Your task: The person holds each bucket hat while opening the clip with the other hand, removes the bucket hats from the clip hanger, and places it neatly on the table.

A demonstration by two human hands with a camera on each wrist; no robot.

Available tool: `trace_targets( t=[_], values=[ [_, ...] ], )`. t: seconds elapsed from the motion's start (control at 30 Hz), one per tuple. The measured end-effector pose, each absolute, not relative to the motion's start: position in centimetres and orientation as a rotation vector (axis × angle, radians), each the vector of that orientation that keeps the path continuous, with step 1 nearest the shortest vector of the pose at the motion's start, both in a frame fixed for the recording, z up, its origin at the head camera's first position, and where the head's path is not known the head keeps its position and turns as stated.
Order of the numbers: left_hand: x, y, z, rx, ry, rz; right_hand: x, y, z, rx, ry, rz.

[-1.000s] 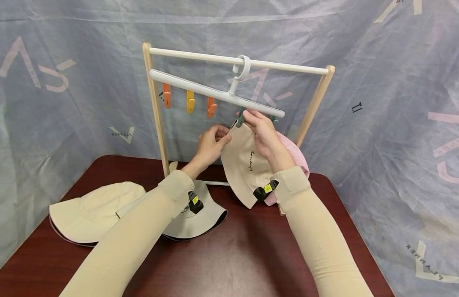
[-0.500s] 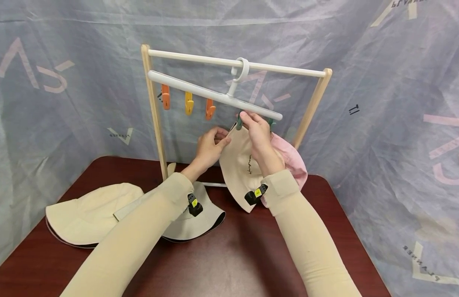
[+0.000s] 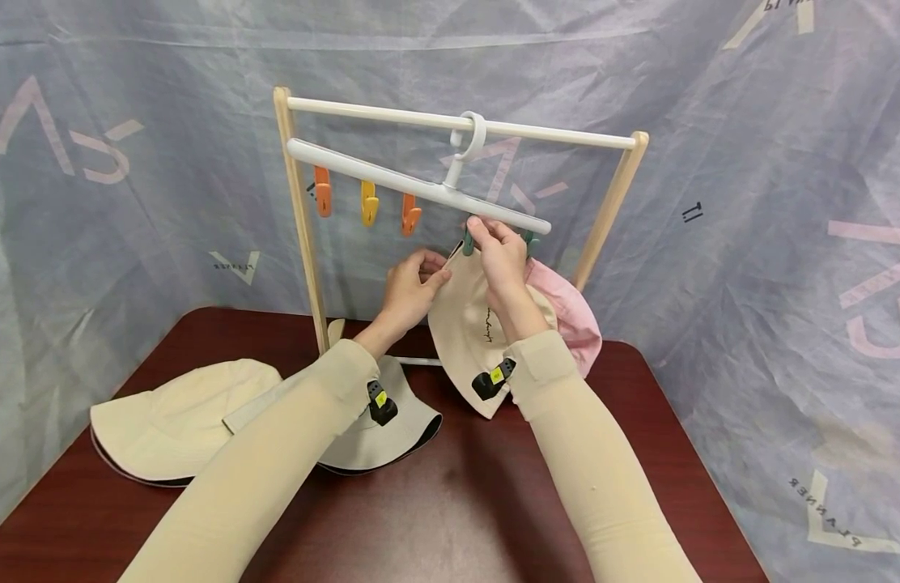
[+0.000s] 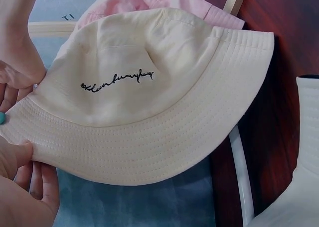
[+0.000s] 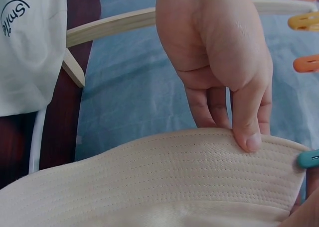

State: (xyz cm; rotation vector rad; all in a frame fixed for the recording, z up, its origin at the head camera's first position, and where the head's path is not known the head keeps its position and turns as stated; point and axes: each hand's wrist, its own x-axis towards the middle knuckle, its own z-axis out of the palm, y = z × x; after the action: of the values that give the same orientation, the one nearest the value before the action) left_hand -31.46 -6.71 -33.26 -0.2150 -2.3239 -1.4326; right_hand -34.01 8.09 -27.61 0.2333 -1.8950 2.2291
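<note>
A cream bucket hat (image 3: 468, 324) with black script hangs brim-up under the white hanger (image 3: 413, 184). My left hand (image 3: 409, 287) pinches the brim edge between thumb and fingers, plain in the right wrist view, where the brim (image 5: 164, 167) spans the bottom. A green clip (image 3: 468, 241) sits at the brim's upper corner. My right hand (image 3: 504, 263) holds this clip, its thumb at the clip's upper end; its other fingers are partly hidden. Behind it a pink hat (image 3: 570, 312) hangs near a second green clip (image 3: 530, 239).
The hanger hooks over the white rail (image 3: 377, 112) of a wooden-legged rack, tilting down to the right. Orange (image 3: 323, 193) and yellow (image 3: 369, 202) clips hang on its left half. A cream hat (image 3: 180, 417) and a pale hat (image 3: 388, 425) lie on the dark red table (image 3: 435, 518).
My right hand and forearm have shifted slightly left, uncovering more of the pink hat. My left hand keeps its pinch on the brim. The whole view has moved a little.
</note>
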Motion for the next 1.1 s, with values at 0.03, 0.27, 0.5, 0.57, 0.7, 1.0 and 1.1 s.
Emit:
trace_targets(
  t=[0.03, 0.27, 0.5, 0.57, 0.7, 1.0, 1.1],
  values=[
    [-31.44, -6.69, -33.25, -0.215, -2.325, -1.433, -34.02, 8.08, -27.61, 0.231, -1.894, 2.224],
    [-31.28, -6.59, -33.24, -0.2, -2.329, -1.438, -34.12, 8.0, -27.64, 0.207, -1.892, 2.211],
    [-31.36, -6.51, -33.33, -0.203, -2.324, -1.445, -34.28, 8.05, -27.61, 0.199, -1.894, 2.207],
    [-31.37, -6.52, -33.38, -0.203, -2.319, -1.449, -34.31, 8.02, -27.62, 0.196, -1.893, 2.213],
    [-31.32, -6.52, -33.46, -0.201, -2.315, -1.457, -34.28, 7.94, -27.6, 0.195, -1.885, 2.217],
    [-31.32, -6.62, -33.55, -0.205, -2.322, -1.452, -34.2, 7.84, -27.53, 0.187, -1.892, 2.209],
    [-31.35, -6.63, -33.54, -0.211, -2.32, -1.451, -34.14, 7.85, -27.5, 0.184, -1.893, 2.208]
  ],
)
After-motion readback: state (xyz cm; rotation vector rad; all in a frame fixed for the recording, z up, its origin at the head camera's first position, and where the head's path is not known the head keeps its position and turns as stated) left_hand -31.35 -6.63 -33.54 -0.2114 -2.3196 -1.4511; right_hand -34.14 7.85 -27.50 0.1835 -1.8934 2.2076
